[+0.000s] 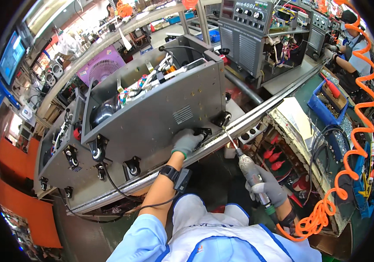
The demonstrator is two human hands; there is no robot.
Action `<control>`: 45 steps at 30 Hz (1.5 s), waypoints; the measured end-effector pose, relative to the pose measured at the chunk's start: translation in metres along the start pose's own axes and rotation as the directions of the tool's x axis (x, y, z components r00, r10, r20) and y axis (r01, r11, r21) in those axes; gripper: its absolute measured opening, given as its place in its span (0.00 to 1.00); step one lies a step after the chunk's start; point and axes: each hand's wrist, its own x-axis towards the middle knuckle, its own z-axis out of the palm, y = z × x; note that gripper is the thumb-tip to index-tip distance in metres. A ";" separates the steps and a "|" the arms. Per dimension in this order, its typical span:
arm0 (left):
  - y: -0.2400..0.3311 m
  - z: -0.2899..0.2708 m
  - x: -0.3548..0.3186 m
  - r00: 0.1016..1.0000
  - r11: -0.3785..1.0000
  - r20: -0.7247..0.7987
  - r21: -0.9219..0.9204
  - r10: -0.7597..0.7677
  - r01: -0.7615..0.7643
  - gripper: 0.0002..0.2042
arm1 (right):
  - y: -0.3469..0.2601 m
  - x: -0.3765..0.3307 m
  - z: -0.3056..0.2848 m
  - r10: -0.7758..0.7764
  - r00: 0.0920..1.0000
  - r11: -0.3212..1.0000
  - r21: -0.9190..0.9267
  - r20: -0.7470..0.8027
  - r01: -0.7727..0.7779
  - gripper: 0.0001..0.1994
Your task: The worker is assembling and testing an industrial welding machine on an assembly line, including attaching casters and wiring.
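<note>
The right hand (269, 185), gloved, is closed around a pneumatic screwdriver (249, 168) whose long axis runs up and left, its bit toward the black caster bracket (202, 132). An orange coiled hose (352, 148) trails right of that hand. The left hand (186, 142), gloved, presses curled fingers on the bracket on the grey metal chassis (160, 113). The chassis lies tipped on the counter (243, 124); wires show inside it. Beyond, a blue bin (322, 107) holds small parts.

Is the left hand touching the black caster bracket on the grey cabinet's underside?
Touching. The head view shows the gloved left hand pressed over the black caster bracket on the grey cabinet.
</note>
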 end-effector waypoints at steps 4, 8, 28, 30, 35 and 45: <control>-0.007 0.013 0.003 0.959 0.794 0.230 -0.546 -0.167 0.269 0.20 | -0.013 0.004 -0.004 -0.056 0.998 0.997 -0.043 0.019 0.057 0.41; 0.006 0.005 0.003 0.949 0.461 -0.067 -0.883 -0.309 0.088 0.19 | -0.038 0.007 0.001 -0.054 0.997 0.978 -0.200 0.048 0.063 0.41; 0.108 -0.105 0.005 0.858 0.966 -0.512 -0.237 -0.034 -0.103 0.24 | -0.084 0.053 0.010 -0.239 0.968 0.932 -0.263 0.072 0.249 0.31; 0.112 -0.106 0.010 0.863 0.961 -0.503 -0.254 -0.038 -0.105 0.25 | -0.086 0.062 0.010 -0.247 0.967 0.933 -0.255 0.054 0.253 0.30; 0.113 -0.109 0.017 0.862 0.954 -0.494 -0.295 -0.110 -0.048 0.25 | -0.094 0.061 0.010 -0.228 0.972 0.945 -0.231 0.047 0.233 0.30; 0.121 -0.106 0.021 0.857 0.925 -0.484 -0.380 -0.177 -0.024 0.27 | -0.095 0.071 0.000 -0.327 0.942 0.878 -0.343 0.077 0.333 0.34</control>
